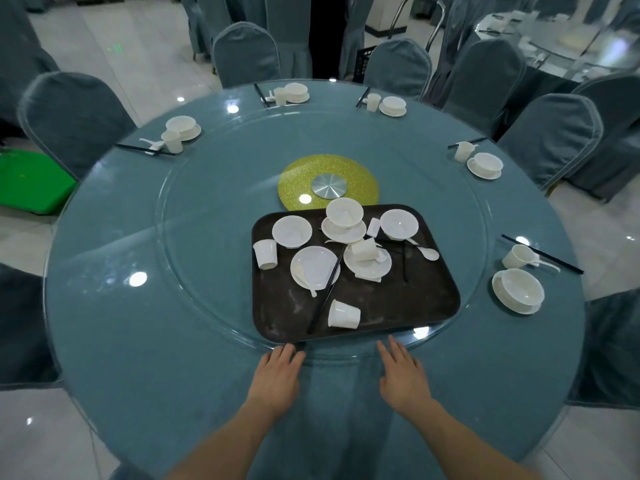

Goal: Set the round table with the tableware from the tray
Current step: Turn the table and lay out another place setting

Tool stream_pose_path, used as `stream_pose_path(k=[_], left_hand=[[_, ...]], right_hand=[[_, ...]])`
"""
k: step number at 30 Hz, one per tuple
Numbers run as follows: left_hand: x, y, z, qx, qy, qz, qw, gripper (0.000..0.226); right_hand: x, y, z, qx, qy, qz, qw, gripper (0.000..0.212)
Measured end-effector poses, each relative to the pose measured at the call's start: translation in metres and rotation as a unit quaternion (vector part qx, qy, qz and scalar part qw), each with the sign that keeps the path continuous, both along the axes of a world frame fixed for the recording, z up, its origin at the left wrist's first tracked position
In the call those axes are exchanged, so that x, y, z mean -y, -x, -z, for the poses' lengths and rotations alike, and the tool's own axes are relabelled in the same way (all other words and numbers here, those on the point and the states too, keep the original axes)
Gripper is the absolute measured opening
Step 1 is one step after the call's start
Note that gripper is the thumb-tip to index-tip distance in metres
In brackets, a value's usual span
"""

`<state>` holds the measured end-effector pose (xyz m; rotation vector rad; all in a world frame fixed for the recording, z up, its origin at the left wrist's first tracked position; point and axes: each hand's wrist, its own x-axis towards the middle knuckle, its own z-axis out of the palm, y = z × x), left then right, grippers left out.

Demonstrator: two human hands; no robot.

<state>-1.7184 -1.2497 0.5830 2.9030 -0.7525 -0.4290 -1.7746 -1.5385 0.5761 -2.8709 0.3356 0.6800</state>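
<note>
1. Tray [398,306] sits on the glass turntable [207,271] of the round surface [138,375], its near edge just beyond both hands.
2. Left hand [277,375] and right hand [403,372] lie flat on the surface, fingers [394,348] released and straight, grasping nothing; the left fingertips are near the tray's near edge.
3. Tray load: loose bowls, plates, spoons, chopsticks [325,292] and cups, unsorted. One cup [343,314] lies on its side near the front edge; another [363,249] lies tipped on a plate [367,265].
4. Five places are already laid along the far and right rim; the near and left rim appear unset, so the task looks roughly half done.
5. Risks, as judged:
   - The turntable may rotate under a push, carrying the tray off line.
   - The tipped cups could roll off if the tray is jolted.
   - The chopsticks cross a plate [315,266]; lifting that plate first could flick them off.
</note>
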Motion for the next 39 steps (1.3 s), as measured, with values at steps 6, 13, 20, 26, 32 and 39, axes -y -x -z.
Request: stream_pose_path(k=[6, 13, 20, 26, 32, 39], left_hand=[[0.005, -0.002, 0.007, -0.049, -0.027, 0.001, 0.998, 0.063], [0.005, -0.009, 0.004, -0.118, -0.101, -0.032, 0.987, 0.069], [-0.005, -0.016, 0.000, -0.123, -0.111, -0.044, 0.985, 0.068], [-0.005, -0.024, -0.008, -0.147, -0.121, -0.038, 0.981, 0.065], [0.003, -0.052, -0.034, -0.121, -0.062, -0.061, 0.989, 0.033], [0.015, -0.106, -0.055, -0.053, 0.041, -0.144, 0.987, 0.019]], right_hand=[[-0.013, 0.000, -0.004, -0.028, 0.010, -0.041, 0.999, 0.078], [-0.033, 0.000, -0.008, -0.043, 0.009, -0.062, 0.997, 0.080], [-0.047, -0.003, -0.008, -0.039, -0.007, -0.059, 0.997, 0.078], [-0.049, -0.011, -0.012, -0.038, -0.010, -0.071, 0.997, 0.072], [-0.043, -0.038, -0.027, 0.070, -0.047, 0.013, 0.996, 0.034], [-0.036, -0.084, -0.046, 0.176, -0.116, 0.068, 0.975, 0.019]])
